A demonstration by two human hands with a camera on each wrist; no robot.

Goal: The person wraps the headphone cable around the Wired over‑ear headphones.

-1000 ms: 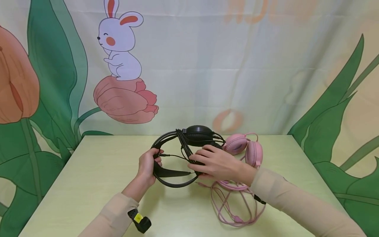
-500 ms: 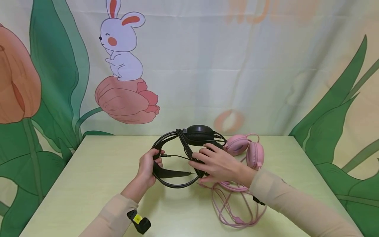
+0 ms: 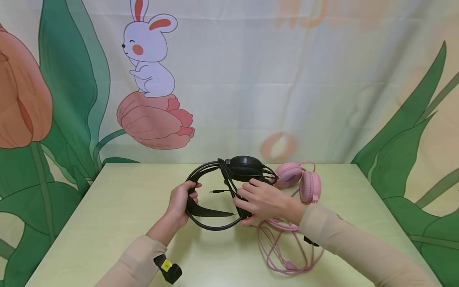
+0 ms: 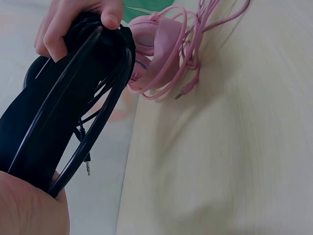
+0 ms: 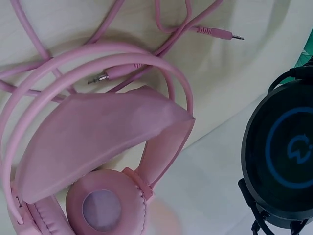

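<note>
Black headphones [image 3: 245, 167] are held above the table, their dark cable [image 3: 226, 175] wound round the frame. My left hand [image 3: 179, 199] grips the headband [image 3: 206, 211] on its left side. My right hand [image 3: 267, 201] holds the near ear-cup side, with fingers over the wound cable; the near cup is mostly hidden beneath it. A black audio plug [image 3: 216, 191] hangs loose inside the headband loop, pointing left. In the right wrist view, a black ear cup [image 5: 293, 152] bears a blue ring.
Pink headphones [image 3: 309, 186] lie on the table [image 3: 125, 223] just behind and right of my right hand. Their pink cable [image 3: 269, 255] spreads in loops toward the front. A printed curtain [image 3: 229, 79] hangs behind the table's far edge.
The black plug, earlier close by my left fingers, now hangs apart from them. The black headphones have shifted slightly right and down, and both hands keep their hold.
</note>
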